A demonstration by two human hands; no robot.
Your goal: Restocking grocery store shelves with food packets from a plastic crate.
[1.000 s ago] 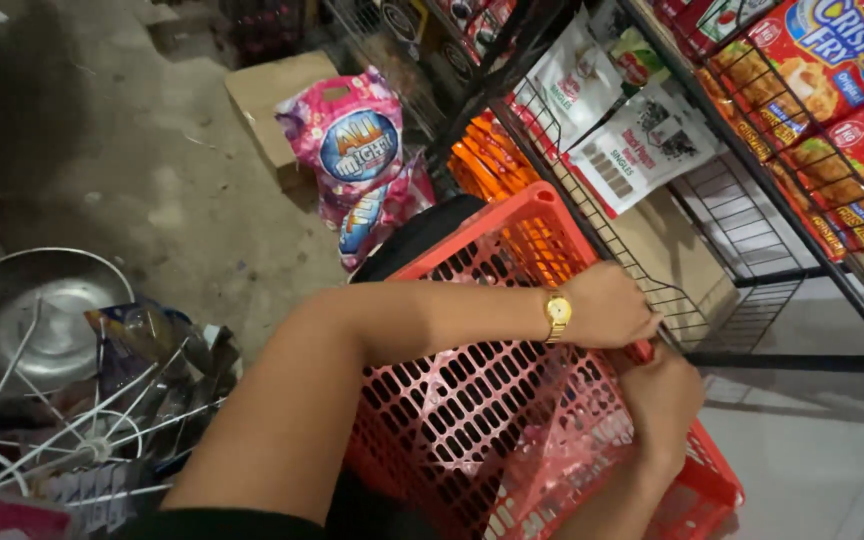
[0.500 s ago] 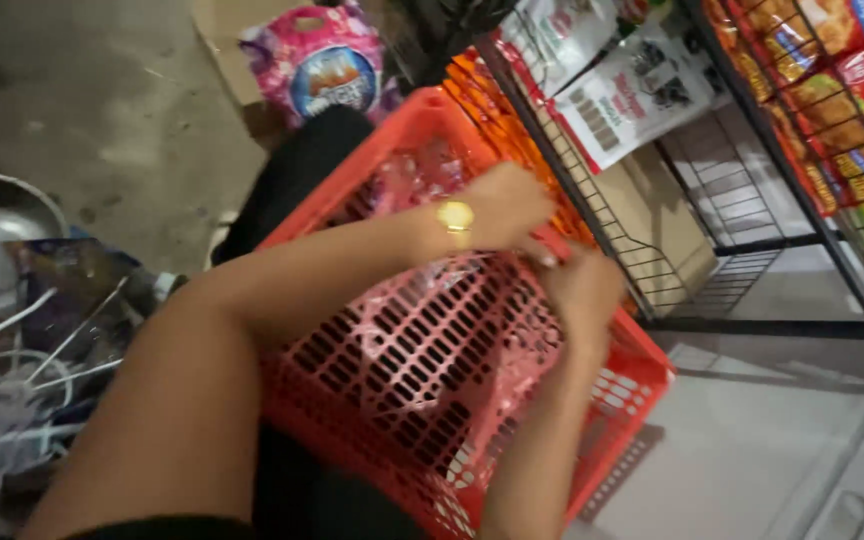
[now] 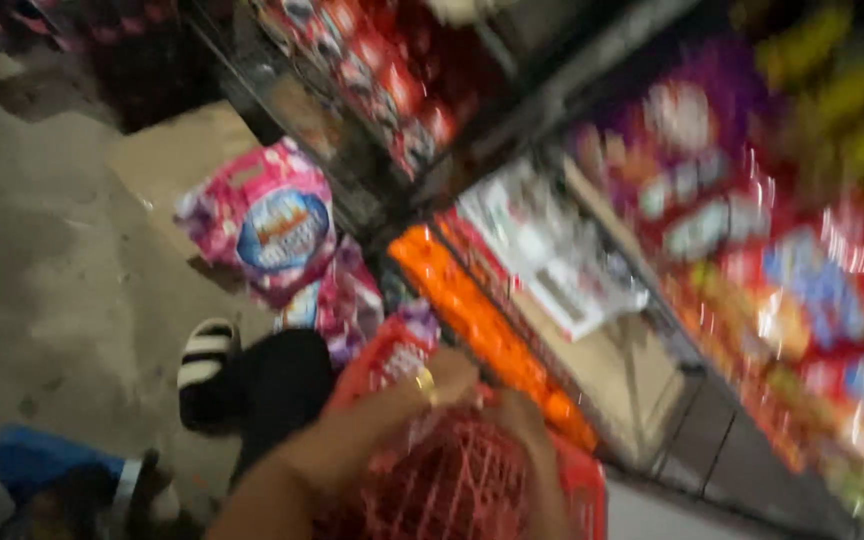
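The view is heavily blurred. A red plastic mesh basket [image 3: 452, 490] sits low in the middle, against my knees. My left hand [image 3: 449, 375], with a gold watch on its wrist, reaches over the basket's far rim. My right hand [image 3: 517, 412] is close beside it, just to the right, also at the rim. A red and purple packet [image 3: 397, 350] pokes up at the basket's left corner, next to my left hand. The blur hides whether either hand grips it or the basket.
Two pink bags [image 3: 262, 225] lie on the concrete floor beside a flat piece of cardboard [image 3: 167, 165]. A wire rack holds a row of orange packets [image 3: 482, 330], and shelves hold colourful boxes [image 3: 802, 290]. My foot in a striped sandal [image 3: 207, 370] is at the left.
The camera has swung up and right towards the shelves, so the basket has dropped to the bottom of the view. Both hands stay together at the basket's far rim.
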